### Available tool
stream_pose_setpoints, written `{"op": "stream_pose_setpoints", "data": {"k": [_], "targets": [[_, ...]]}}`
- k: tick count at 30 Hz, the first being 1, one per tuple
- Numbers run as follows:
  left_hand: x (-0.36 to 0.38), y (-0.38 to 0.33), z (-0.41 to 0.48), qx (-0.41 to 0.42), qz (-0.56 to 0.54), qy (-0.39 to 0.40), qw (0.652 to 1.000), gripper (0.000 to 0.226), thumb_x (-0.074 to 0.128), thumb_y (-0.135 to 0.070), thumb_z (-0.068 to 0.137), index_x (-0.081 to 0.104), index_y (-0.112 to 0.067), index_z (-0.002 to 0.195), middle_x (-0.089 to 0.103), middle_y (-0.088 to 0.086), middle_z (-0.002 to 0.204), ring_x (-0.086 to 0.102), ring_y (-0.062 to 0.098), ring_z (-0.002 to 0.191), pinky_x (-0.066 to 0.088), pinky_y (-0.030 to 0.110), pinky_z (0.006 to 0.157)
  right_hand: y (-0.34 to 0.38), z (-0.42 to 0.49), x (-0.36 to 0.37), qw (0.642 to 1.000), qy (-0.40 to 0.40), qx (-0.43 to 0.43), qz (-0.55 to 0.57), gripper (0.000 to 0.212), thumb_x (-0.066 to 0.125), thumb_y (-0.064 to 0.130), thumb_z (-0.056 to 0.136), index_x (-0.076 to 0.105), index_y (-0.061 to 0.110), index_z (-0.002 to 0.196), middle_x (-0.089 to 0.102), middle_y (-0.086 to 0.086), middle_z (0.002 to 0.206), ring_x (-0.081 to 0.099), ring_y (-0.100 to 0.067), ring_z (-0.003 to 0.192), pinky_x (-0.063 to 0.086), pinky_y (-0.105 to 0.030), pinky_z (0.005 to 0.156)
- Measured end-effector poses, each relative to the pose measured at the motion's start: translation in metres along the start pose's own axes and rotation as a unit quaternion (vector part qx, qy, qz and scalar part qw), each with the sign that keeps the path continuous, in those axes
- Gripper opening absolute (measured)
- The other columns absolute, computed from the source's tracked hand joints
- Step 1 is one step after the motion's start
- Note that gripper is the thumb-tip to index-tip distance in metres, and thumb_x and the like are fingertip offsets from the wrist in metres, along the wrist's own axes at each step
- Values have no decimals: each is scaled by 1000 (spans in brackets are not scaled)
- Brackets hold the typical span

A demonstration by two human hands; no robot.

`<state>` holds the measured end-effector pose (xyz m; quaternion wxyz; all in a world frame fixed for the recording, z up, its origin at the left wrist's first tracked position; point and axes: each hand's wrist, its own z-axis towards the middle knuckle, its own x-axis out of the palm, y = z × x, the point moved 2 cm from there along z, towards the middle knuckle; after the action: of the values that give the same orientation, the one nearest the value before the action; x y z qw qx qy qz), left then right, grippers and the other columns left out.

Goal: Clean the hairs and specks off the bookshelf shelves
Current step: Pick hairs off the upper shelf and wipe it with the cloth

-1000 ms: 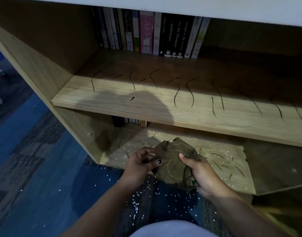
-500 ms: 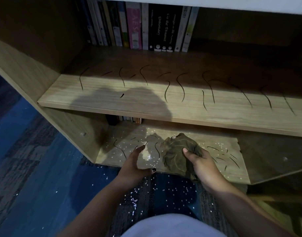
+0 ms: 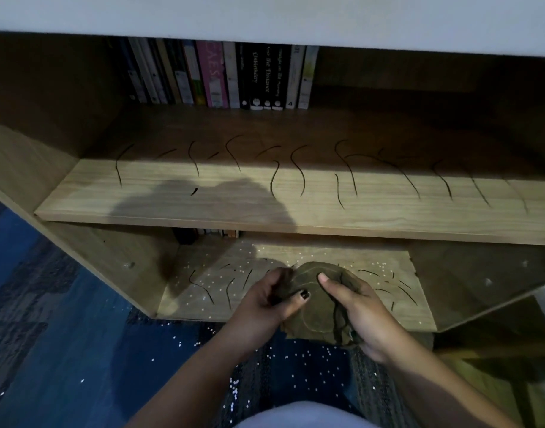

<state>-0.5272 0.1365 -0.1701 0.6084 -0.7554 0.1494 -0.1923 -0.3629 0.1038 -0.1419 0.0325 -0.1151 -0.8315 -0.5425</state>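
Note:
A wooden bookshelf has a middle shelf (image 3: 295,220) with several long dark hairs (image 3: 297,173) lying across it. The bottom shelf (image 3: 184,301) carries more hairs (image 3: 203,285) and many white specks (image 3: 379,265). A crumpled brown cloth (image 3: 319,310) is held at the bottom shelf's front edge. My left hand (image 3: 265,307) grips the cloth's left side. My right hand (image 3: 357,313) grips its right side, thumb on top.
A row of upright books (image 3: 221,75) stands at the back of the middle shelf. More books (image 3: 215,232) peek out behind the bottom shelf. White specks (image 3: 295,355) are scattered on the blue carpet (image 3: 64,350) in front. The shelf's side panels (image 3: 104,257) flank the bottom compartment.
My left hand, which had let go and lay open on the bottom shelf, has come back and gripped the cloth. The view has tilted slightly upward.

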Motion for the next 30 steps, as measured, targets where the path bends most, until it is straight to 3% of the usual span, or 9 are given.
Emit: {"op": "stream_pose_setpoints", "data": {"k": [4,6,9,15,18,20,24,27,30], "targets": [[15,-20,7,24,25,-62,997,19,51,-5,99,69,-9,101,75,3,93,68,13,86,56,25,74,12,-8,-12,999,-4,-50,0,29,62,23,87,65,4,109,73,-13,101,70,-30,95,58,-32,76],[25,-34,9,41,46,-48,997,20,47,-10,101,67,-10,102,74,4,93,67,11,84,55,24,73,18,-13,-23,996,-6,-87,-6,51,78,31,74,58,1,110,72,-13,102,69,-29,97,56,-29,76],[44,-62,13,97,75,-35,992,23,46,-10,102,64,-22,106,73,-12,95,66,-1,88,49,13,73,27,-23,-33,995,23,-92,-5,83,93,38,48,56,7,115,71,-12,108,68,-27,101,56,-30,79],[89,-99,33,161,39,-35,986,25,56,-2,95,54,-24,106,68,-5,89,63,7,82,52,21,70,50,-48,-56,988,-11,-95,124,59,95,16,33,76,4,87,71,-25,93,71,-36,80,58,-38,65],[106,-105,50,182,80,-26,980,37,60,0,92,58,-37,93,63,-4,82,59,12,73,48,21,60,74,-67,-81,970,-49,-119,206,48,79,3,40,74,1,88,70,-27,90,71,-37,76,58,-39,58],[116,-111,62,208,121,-9,970,40,59,4,90,61,-36,90,64,-7,85,60,11,75,49,21,63,83,-74,-108,956,-92,-126,248,63,79,-2,41,69,1,103,70,-26,98,71,-37,82,58,-41,60],[133,-125,98,288,285,26,914,33,62,-8,88,60,-40,96,59,-20,95,58,3,85,53,30,72,96,-81,-160,923,-157,-119,330,82,89,9,37,64,2,115,64,-26,117,64,-43,103,50,-61,87],[144,-131,129,339,392,55,853,26,61,-11,89,60,-34,101,53,-22,99,52,3,97,50,37,83,109,-85,-199,904,-228,-120,342,50,64,13,79,53,13,129,67,-21,116,66,-42,100,50,-59,82],[150,-130,152,363,447,44,816,21,58,-14,89,61,-30,102,53,-15,101,48,10,100,46,39,86,127,-84,-229,902,-343,-168,202,44,60,37,89,48,32,131,62,-6,127,59,-34,114,46,-59,91]]}}
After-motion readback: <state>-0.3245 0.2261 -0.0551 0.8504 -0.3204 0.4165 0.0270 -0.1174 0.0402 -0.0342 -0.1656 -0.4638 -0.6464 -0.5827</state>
